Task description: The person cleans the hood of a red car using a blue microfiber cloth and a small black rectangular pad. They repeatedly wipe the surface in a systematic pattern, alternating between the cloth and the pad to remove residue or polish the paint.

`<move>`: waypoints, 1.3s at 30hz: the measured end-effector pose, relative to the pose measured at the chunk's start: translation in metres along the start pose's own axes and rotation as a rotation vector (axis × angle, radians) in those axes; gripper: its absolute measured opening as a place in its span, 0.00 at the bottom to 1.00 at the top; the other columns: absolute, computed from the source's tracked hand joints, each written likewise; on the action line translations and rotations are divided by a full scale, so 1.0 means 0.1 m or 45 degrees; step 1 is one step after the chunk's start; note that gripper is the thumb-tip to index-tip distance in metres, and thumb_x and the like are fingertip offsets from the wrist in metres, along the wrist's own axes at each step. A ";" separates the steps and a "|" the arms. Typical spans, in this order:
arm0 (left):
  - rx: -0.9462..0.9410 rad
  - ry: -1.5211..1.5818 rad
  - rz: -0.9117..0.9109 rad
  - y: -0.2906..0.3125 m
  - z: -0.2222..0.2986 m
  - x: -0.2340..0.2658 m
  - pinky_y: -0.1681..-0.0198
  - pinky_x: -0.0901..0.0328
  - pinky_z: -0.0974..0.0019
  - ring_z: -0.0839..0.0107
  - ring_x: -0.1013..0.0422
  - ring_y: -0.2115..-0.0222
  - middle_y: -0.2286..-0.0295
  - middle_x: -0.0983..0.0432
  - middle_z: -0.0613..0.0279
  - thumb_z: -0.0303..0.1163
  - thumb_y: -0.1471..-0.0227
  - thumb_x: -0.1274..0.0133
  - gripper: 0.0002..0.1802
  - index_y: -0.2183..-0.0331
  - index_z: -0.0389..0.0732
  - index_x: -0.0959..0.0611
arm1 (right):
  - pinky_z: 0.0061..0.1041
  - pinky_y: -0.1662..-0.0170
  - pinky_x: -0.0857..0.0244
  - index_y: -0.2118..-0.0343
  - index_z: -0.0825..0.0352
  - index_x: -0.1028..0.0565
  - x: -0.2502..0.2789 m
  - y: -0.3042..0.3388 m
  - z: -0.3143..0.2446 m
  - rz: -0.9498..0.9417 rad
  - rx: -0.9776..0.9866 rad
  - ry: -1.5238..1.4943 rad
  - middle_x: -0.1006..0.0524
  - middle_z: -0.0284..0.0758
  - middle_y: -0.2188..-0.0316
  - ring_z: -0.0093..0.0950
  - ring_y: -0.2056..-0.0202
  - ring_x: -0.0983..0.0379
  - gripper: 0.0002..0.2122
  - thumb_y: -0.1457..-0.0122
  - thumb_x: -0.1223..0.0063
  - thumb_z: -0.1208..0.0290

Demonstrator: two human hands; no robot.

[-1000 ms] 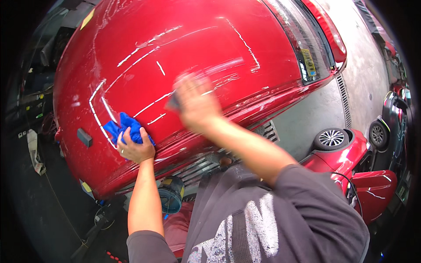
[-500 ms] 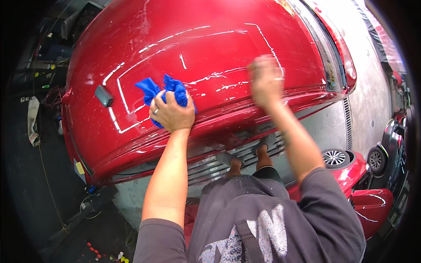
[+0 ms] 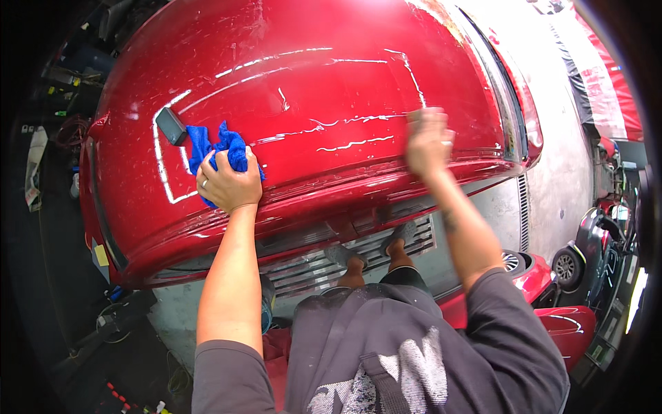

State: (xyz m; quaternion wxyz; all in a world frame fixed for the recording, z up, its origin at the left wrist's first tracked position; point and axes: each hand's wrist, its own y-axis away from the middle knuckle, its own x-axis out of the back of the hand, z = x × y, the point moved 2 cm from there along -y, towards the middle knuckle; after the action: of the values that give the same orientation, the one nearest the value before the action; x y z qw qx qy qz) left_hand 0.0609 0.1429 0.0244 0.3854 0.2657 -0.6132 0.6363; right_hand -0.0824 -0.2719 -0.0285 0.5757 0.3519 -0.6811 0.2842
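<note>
A bunched blue cloth point(image 3: 231, 148) is under my left hand point(image 3: 231, 181), whose fingers are curled over it and press it against the glossy red car roof point(image 3: 296, 138). Just beyond that cloth lies a small dark grey block point(image 3: 169, 127), untouched. My right hand point(image 3: 429, 143) rests palm down on the roof farther right, its fingers stretched out and slightly blurred. No object shows around it, though its palm side is hidden. Bright wavy light reflections and pale specks mark the paint.
Under my feet is a slatted step point(image 3: 310, 272). At right, a wheel point(image 3: 568, 268) and a dark vehicle stand beyond red car parts point(image 3: 567, 331). A floor drain grate point(image 3: 523, 214) runs along the pale floor. Cables and tools lie on the dark floor at left.
My left hand and the blue cloth have moved left, closer to the grey block. My right hand has shifted slightly across the roof. The whole view has shifted a little.
</note>
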 end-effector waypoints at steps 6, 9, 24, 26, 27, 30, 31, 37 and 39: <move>-0.030 0.091 -0.002 -0.05 0.07 0.00 0.41 0.36 0.39 0.48 0.29 0.43 0.48 0.21 0.58 0.58 0.50 0.30 0.25 0.59 0.51 0.14 | 0.59 0.19 0.68 0.23 0.72 0.40 0.07 1.02 -2.66 -0.062 0.784 -0.365 0.45 0.51 0.20 0.45 0.18 0.54 0.36 0.26 0.55 0.51; -0.019 0.055 -0.010 0.01 -0.11 0.00 0.41 0.36 0.39 0.48 0.29 0.43 0.48 0.21 0.58 0.57 0.50 0.30 0.24 0.58 0.51 0.14 | 0.66 0.22 0.67 0.24 0.63 0.37 0.45 0.75 -2.06 -0.329 0.863 -0.201 0.39 0.42 0.21 0.38 0.20 0.49 0.31 0.24 0.56 0.53; -0.064 0.115 0.041 -0.05 0.01 -0.07 0.42 0.35 0.40 0.48 0.27 0.45 0.49 0.21 0.58 0.58 0.52 0.30 0.25 0.59 0.52 0.14 | 0.65 0.21 0.67 0.24 0.64 0.36 0.01 1.27 -2.50 -0.164 0.922 -0.416 0.44 0.46 0.20 0.43 0.18 0.53 0.32 0.29 0.55 0.60; -0.081 0.059 0.043 -0.02 -0.08 0.06 0.44 0.33 0.39 0.46 0.26 0.47 0.49 0.20 0.58 0.57 0.48 0.31 0.24 0.59 0.50 0.13 | 0.65 0.21 0.64 0.25 0.61 0.33 0.48 1.04 -2.03 -0.431 0.896 -0.233 0.42 0.41 0.20 0.41 0.19 0.51 0.30 0.31 0.52 0.64; -0.082 0.077 0.042 -0.05 -0.04 0.07 0.45 0.33 0.39 0.46 0.26 0.47 0.49 0.20 0.59 0.56 0.48 0.31 0.23 0.58 0.51 0.14 | 0.67 0.22 0.63 0.25 0.59 0.35 0.30 0.95 -1.45 -0.227 0.780 -0.180 0.41 0.41 0.20 0.42 0.19 0.49 0.29 0.28 0.51 0.62; -0.024 0.089 0.005 -0.03 0.00 -0.01 0.42 0.36 0.38 0.47 0.29 0.43 0.48 0.21 0.59 0.57 0.51 0.31 0.24 0.59 0.53 0.14 | 0.67 0.22 0.64 0.22 0.58 0.40 0.37 0.50 0.15 -0.122 0.313 0.151 0.45 0.38 0.18 0.40 0.18 0.53 0.29 0.20 0.60 0.50; -0.015 0.094 0.011 -0.03 0.08 -0.05 0.42 0.36 0.38 0.47 0.29 0.43 0.48 0.22 0.59 0.58 0.51 0.31 0.24 0.59 0.53 0.14 | 0.67 0.23 0.61 0.22 0.61 0.41 0.29 0.47 0.64 0.019 0.305 0.281 0.45 0.42 0.19 0.40 0.18 0.53 0.30 0.20 0.60 0.51; -0.041 0.026 0.011 -0.06 0.03 -0.01 0.41 0.36 0.39 0.47 0.28 0.44 0.48 0.21 0.59 0.59 0.50 0.31 0.25 0.58 0.52 0.13 | 0.64 0.20 0.69 0.22 0.67 0.41 0.05 1.30 -1.64 -0.080 0.608 -0.278 0.43 0.52 0.21 0.51 0.19 0.53 0.35 0.32 0.50 0.64; -0.066 0.046 0.003 -0.06 0.06 0.02 0.42 0.35 0.40 0.47 0.27 0.44 0.48 0.20 0.59 0.59 0.49 0.31 0.25 0.57 0.52 0.13 | 0.64 0.20 0.68 0.23 0.65 0.39 0.00 1.54 -2.37 -0.116 0.778 -0.604 0.41 0.49 0.21 0.46 0.19 0.52 0.35 0.34 0.49 0.65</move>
State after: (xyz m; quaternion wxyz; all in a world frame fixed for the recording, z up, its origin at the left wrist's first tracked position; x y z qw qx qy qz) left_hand 0.0637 0.1370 0.0304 0.4025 0.2434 -0.6227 0.6253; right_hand -0.0680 0.0063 0.0158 0.2831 0.5929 -0.6630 0.3589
